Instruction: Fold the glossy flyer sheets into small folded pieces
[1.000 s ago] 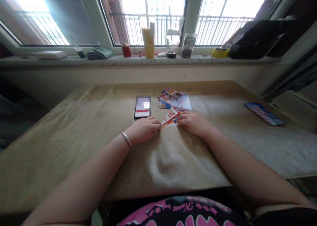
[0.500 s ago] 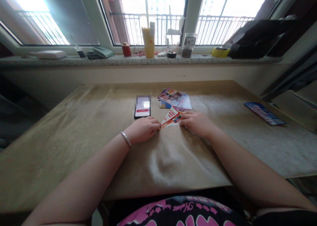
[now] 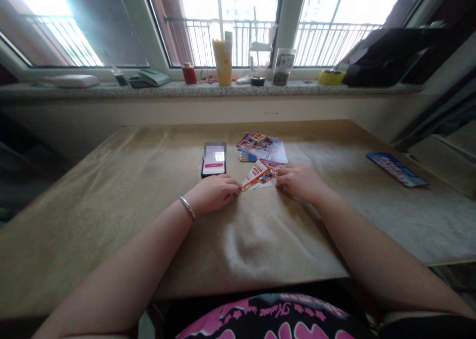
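The left hand [image 3: 219, 190] and right hand [image 3: 300, 182] are seemingly creasing a printed paper [image 3: 258, 176] on the desk [image 3: 92, 195], each grip resting nearly closed at opposite ends, pinching or pressing I cannot tell; the next move is probably calling for a steady left corner

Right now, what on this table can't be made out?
Head view: right end of the printed paper, hidden by the right hand.
Head view: upper screen of the phone, masked by pixel blocks.
Head view: most of the paper pile, under its top sheet.
Head view: lettering on the blue item, blurred.
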The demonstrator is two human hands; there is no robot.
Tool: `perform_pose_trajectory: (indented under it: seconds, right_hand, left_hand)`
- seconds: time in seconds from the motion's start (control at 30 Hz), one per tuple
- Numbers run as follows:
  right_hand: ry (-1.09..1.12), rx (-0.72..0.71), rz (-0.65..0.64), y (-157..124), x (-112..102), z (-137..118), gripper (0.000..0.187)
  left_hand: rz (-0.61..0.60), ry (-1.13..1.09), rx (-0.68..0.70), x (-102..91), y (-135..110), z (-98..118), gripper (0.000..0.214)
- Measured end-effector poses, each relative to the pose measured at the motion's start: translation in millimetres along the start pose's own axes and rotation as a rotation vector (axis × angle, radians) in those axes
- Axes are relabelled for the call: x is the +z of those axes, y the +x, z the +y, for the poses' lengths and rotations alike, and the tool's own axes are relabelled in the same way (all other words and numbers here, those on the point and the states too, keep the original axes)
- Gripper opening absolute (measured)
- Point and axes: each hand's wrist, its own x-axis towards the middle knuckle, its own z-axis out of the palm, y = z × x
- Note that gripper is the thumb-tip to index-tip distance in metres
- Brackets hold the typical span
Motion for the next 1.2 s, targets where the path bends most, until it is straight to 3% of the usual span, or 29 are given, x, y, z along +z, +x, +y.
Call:
perform_pose_trajectory:
  seconds: [0.43, 0.9, 1.07, 1.2]
  right_hand:
    - [-0.023, 0.090, -0.082, -3, -4, 9, 0.027]
    - [0.080, 0.114, -0.063, -8, 6, 22, 0.031]
    - [0.140, 0.205, -0.051, -7, 8, 20, 0.027]
    - [0.098, 0.362, -0.058, -3, 6, 11, 0.026]
  left_hand:
    - [-0.022, -0.051, -0.028, -2.2, -2, -4, 0.030]
    - [-0.059, -0.189, -0.047, -2.3, -3, -9, 0.030]
    - [-0.043, -0.233, -0.037, 0.3, -3, -12, 0.026]
    - [-0.030, -0.266, -0.025, 0.1, -3, -13, 0.023]
